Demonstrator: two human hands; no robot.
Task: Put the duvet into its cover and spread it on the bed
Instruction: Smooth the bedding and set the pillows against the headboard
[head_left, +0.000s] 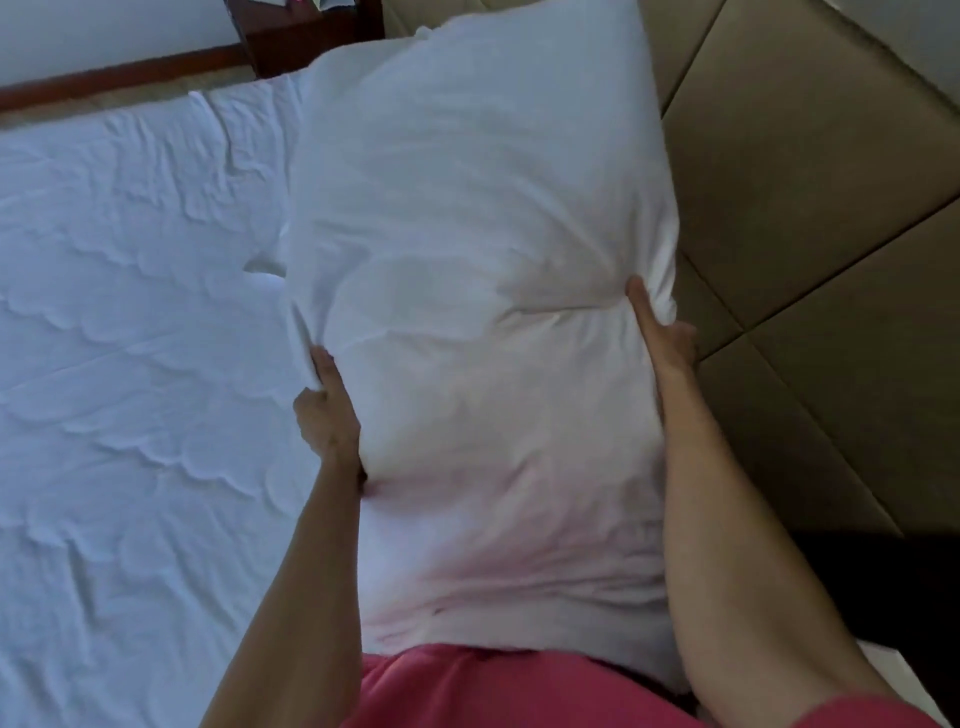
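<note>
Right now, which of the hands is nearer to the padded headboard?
Right. The right hand grips the pillow edge beside the headboard; the left hand grips the opposite edge, over the sheet.

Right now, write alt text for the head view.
Two hands, left hand and right hand, grip the sides of a plump white pillow held up over a bed with a wrinkled white sheet. A tan padded headboard stands at right.

Padded tan headboard (810, 218), dark wooden nightstand (306, 36) beside it.
</note>
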